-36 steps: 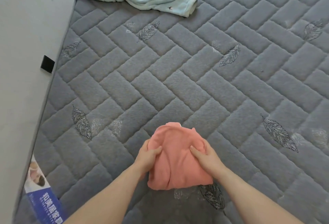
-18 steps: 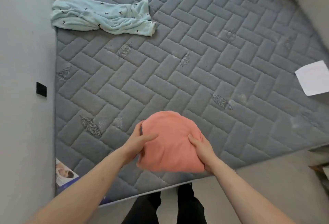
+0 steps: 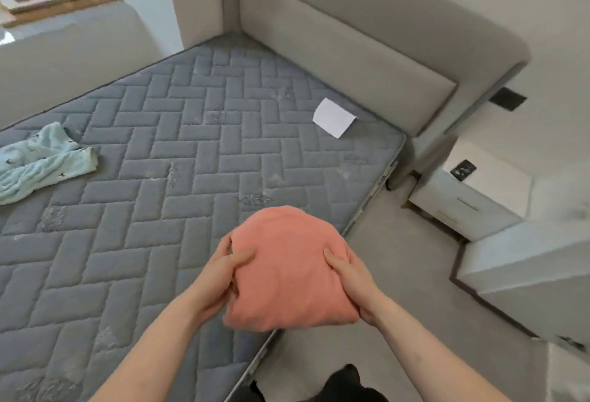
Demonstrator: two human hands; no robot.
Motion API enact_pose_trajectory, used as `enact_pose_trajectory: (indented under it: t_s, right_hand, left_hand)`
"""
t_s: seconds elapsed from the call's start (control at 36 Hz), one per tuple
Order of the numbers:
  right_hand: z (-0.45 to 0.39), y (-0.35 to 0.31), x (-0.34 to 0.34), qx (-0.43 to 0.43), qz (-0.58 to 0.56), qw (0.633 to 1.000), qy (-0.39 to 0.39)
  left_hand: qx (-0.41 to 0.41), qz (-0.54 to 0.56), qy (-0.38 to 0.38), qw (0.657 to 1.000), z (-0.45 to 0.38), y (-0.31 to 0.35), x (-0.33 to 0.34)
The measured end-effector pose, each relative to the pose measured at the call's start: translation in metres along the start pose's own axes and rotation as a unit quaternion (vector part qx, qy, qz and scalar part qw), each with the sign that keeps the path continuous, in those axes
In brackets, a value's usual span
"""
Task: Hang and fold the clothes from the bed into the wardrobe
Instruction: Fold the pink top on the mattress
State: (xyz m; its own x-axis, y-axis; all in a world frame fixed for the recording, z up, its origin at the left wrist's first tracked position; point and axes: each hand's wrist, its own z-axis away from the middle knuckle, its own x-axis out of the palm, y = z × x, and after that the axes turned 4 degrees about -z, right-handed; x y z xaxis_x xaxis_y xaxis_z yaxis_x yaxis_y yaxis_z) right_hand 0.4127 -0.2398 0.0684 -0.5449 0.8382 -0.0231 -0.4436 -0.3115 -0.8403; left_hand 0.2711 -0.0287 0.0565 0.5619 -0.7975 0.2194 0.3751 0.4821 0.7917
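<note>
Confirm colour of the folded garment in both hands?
Salmon pink, plain; the folded garment shows clearly in the head view.

You hold a folded coral-pink garment (image 3: 287,267) clear of the bed, a rounded bundle above the grey quilted mattress (image 3: 191,159) near its edge. A pale blue garment (image 3: 41,162) (small dark marks on it) lies crumpled on the mattress at the far left, well apart.

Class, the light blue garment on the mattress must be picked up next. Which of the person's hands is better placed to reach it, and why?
Probably the left hand: the light blue garment lies far to the person's left on the mattress. Both it and the right hand grip the folded pink garment, so one must let go first.
</note>
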Motion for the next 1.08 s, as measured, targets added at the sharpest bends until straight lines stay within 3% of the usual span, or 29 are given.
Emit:
enact_pose_trajectory:
  t_s: [0.14,0.22,0.53,0.92,1.08]
  right_hand:
    - [0.017,-0.018,-0.071,-0.041,-0.048,0.997,0.053]
    - [0.028,-0.028,-0.115,-0.057,-0.071,0.992,0.085]
    - [0.080,-0.076,-0.301,-0.118,-0.096,0.981,0.123]
    - [0.125,-0.113,-0.470,-0.205,-0.142,0.930,0.271]
    - [0.132,-0.118,-0.527,-0.228,-0.164,0.899,0.337]
  left_hand:
    - [0.087,-0.171,-0.058,0.980,-0.007,0.038,0.085]
    - [0.129,-0.216,-0.076,0.965,-0.015,0.050,0.137]
    - [0.135,-0.215,-0.161,0.954,-0.008,0.088,0.342]
    - [0.208,-0.234,-0.245,0.918,-0.017,0.110,0.554]
    - [0.207,-0.249,-0.314,0.892,-0.036,0.120,0.633]
